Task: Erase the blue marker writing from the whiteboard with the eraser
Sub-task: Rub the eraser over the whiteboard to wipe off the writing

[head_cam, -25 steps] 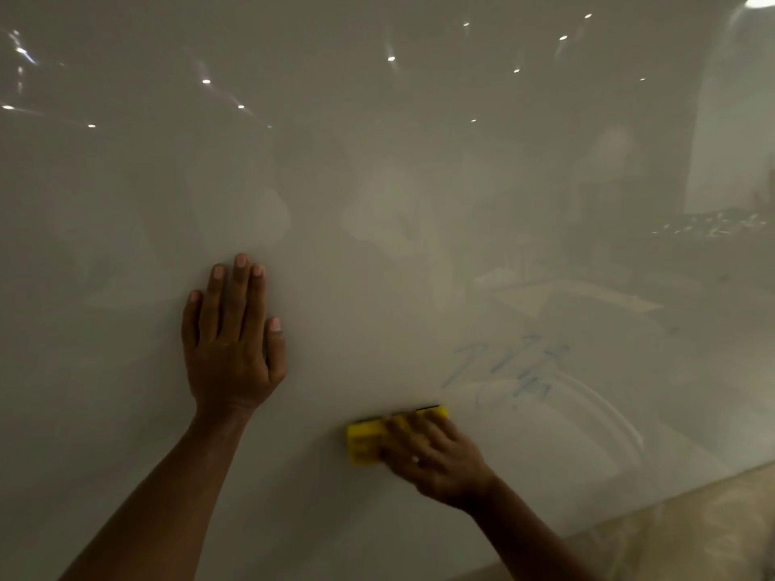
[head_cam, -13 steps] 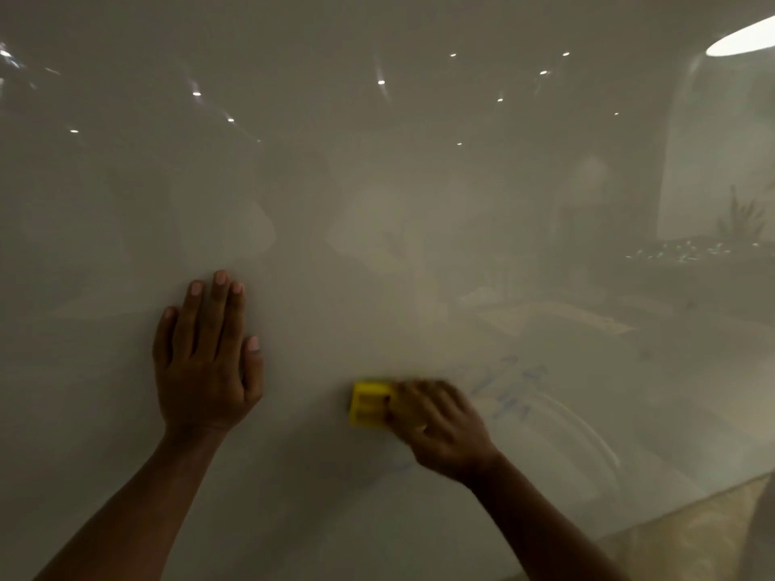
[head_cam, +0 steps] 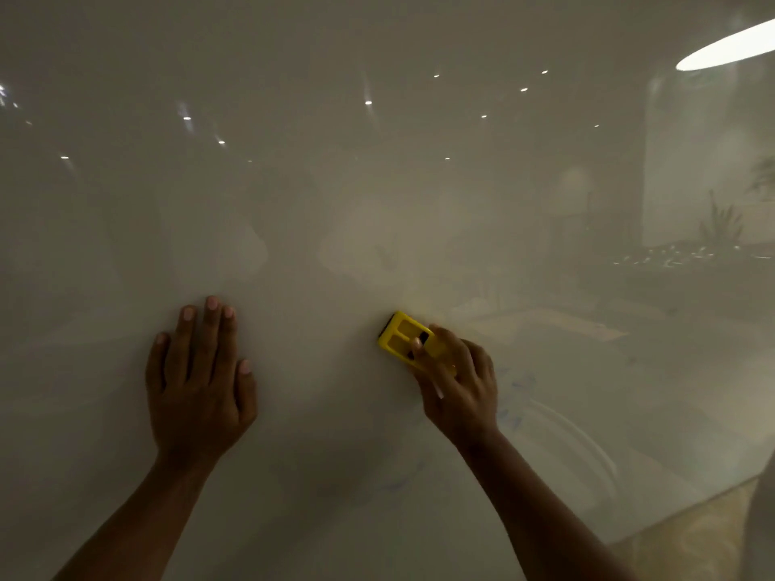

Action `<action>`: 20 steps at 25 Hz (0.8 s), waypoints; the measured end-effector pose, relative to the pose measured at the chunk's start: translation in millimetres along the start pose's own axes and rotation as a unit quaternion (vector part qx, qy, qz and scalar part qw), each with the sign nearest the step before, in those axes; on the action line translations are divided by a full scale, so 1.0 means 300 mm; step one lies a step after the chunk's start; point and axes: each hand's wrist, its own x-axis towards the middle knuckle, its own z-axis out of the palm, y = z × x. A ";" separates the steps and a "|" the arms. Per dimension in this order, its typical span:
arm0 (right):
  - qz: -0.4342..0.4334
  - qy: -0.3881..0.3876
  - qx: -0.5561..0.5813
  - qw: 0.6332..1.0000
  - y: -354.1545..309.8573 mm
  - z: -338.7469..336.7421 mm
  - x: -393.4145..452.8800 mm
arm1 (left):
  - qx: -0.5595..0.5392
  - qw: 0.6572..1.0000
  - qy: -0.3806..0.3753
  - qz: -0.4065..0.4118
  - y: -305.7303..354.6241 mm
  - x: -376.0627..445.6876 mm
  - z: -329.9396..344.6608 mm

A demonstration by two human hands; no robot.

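Fingers of your right hand [head_cam: 457, 385] curl around the yellow plastic block eraser [head_cam: 406, 338], pressing it against the glossy white whiteboard [head_cam: 419, 182]. Compared with a second ago, you have swept the eraser up and to the left, and it now sits tilted, above and left of the writing. Faint blue marker writing [head_cam: 518, 396] is paler than before but still shows just right of your wrist, so the job looks unfinished. Your left hand [head_cam: 197, 379] stays flat on the board, fingers straight, well apart from the eraser.
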 end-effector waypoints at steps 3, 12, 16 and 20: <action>-0.101 -0.056 0.024 0.993 -0.103 0.050 -0.057 | -0.025 0.997 -0.034 0.061 -0.001 0.029 -0.007; 0.163 -0.007 -0.015 0.987 -0.087 0.019 -0.018 | -0.023 0.980 -0.080 0.183 0.047 0.096 0.004; -0.259 -0.157 -0.019 0.953 -0.092 0.012 -0.082 | -0.050 0.976 -0.086 0.192 0.150 0.171 0.016; 0.086 -0.045 -0.059 0.993 0.038 -0.064 -0.051 | -0.054 0.982 -0.086 0.159 0.257 0.223 0.038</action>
